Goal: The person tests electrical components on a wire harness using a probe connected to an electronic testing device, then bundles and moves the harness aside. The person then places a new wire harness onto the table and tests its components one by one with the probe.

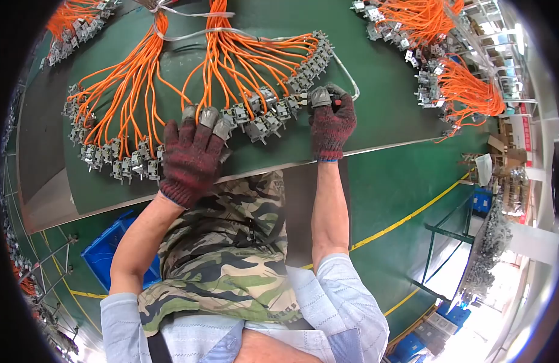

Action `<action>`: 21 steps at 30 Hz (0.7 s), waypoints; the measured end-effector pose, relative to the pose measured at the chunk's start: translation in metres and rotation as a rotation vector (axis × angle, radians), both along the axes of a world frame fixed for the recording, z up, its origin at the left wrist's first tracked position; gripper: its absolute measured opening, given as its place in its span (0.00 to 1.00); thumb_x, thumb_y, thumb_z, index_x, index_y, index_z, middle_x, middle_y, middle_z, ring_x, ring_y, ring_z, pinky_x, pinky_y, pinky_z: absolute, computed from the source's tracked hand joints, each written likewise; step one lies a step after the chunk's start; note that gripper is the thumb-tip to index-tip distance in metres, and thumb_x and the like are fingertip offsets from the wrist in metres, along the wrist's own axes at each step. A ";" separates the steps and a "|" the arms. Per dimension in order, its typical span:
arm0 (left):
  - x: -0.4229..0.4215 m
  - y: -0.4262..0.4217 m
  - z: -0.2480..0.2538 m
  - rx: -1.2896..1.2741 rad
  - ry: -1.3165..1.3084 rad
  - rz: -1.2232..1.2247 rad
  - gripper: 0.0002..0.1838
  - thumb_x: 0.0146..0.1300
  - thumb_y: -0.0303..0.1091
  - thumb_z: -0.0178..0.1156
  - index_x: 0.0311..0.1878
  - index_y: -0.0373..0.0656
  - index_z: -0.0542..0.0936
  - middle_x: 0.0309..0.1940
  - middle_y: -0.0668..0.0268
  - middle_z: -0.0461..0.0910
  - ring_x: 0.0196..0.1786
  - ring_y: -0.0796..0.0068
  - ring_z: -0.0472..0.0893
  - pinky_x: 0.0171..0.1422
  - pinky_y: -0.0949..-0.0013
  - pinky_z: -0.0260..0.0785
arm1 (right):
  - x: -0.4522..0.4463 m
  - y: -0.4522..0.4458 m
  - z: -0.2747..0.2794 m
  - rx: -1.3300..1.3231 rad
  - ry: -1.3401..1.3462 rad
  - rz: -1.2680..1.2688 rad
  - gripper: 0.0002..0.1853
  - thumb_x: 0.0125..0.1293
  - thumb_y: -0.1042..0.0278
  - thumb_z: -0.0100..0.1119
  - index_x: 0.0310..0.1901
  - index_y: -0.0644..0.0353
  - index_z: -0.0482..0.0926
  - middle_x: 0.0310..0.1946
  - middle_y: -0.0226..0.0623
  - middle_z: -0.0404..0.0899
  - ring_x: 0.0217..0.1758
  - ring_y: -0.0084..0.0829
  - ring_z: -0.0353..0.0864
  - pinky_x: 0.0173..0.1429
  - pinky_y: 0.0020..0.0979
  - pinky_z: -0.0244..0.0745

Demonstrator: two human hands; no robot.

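- Presently, left hand point(193, 148) in dark-red knit: fingers by small grey metal connectors point(260, 128); grip indeterminate.
- Right hand point(332, 121): closed, contents unclear; best steadied square to connectors.

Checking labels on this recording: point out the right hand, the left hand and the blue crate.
Right hand point(332, 126): head view, middle of the glove.
Left hand point(193, 148): head view, back of the glove.
Blue crate point(101, 256): head view, visible plastic beside the left forearm.
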State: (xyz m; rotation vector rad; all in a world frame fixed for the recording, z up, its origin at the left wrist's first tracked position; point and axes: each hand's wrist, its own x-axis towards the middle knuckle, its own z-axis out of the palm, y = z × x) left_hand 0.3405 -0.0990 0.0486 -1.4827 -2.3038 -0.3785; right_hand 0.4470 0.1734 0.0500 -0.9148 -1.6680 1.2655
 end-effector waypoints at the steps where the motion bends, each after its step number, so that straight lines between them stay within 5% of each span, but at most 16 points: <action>1: 0.003 0.001 0.001 -0.004 -0.013 0.006 0.39 0.53 0.41 0.78 0.70 0.45 0.78 0.72 0.52 0.75 0.75 0.36 0.72 0.74 0.30 0.63 | -0.002 0.005 0.000 0.116 -0.068 -0.020 0.19 0.69 0.59 0.77 0.54 0.63 0.86 0.38 0.34 0.89 0.38 0.22 0.85 0.46 0.30 0.83; 2: 0.007 0.001 0.002 -0.011 -0.028 0.010 0.40 0.53 0.42 0.78 0.71 0.45 0.78 0.72 0.53 0.74 0.75 0.36 0.72 0.75 0.29 0.62 | -0.002 0.005 -0.001 0.264 -0.010 -0.058 0.18 0.69 0.62 0.77 0.53 0.64 0.86 0.39 0.36 0.90 0.39 0.23 0.86 0.48 0.30 0.84; 5: 0.011 -0.001 0.003 -0.026 -0.077 0.016 0.42 0.52 0.44 0.78 0.73 0.46 0.77 0.73 0.52 0.74 0.77 0.34 0.69 0.77 0.26 0.57 | -0.001 -0.019 0.010 0.020 0.160 0.002 0.17 0.68 0.64 0.77 0.53 0.64 0.87 0.39 0.36 0.91 0.40 0.24 0.86 0.49 0.31 0.85; 6: 0.011 -0.001 0.002 -0.017 -0.094 0.015 0.43 0.53 0.45 0.77 0.73 0.46 0.76 0.73 0.52 0.73 0.77 0.34 0.68 0.78 0.26 0.56 | -0.003 -0.015 0.005 0.155 0.058 -0.010 0.14 0.70 0.70 0.75 0.53 0.65 0.86 0.38 0.31 0.88 0.39 0.20 0.85 0.44 0.26 0.83; 21: 0.011 0.002 0.002 -0.002 -0.108 0.028 0.41 0.57 0.45 0.74 0.75 0.47 0.76 0.74 0.53 0.74 0.78 0.33 0.67 0.78 0.25 0.54 | -0.003 -0.021 0.000 0.285 -0.098 -0.029 0.16 0.68 0.63 0.77 0.51 0.64 0.87 0.38 0.37 0.90 0.39 0.27 0.88 0.49 0.33 0.85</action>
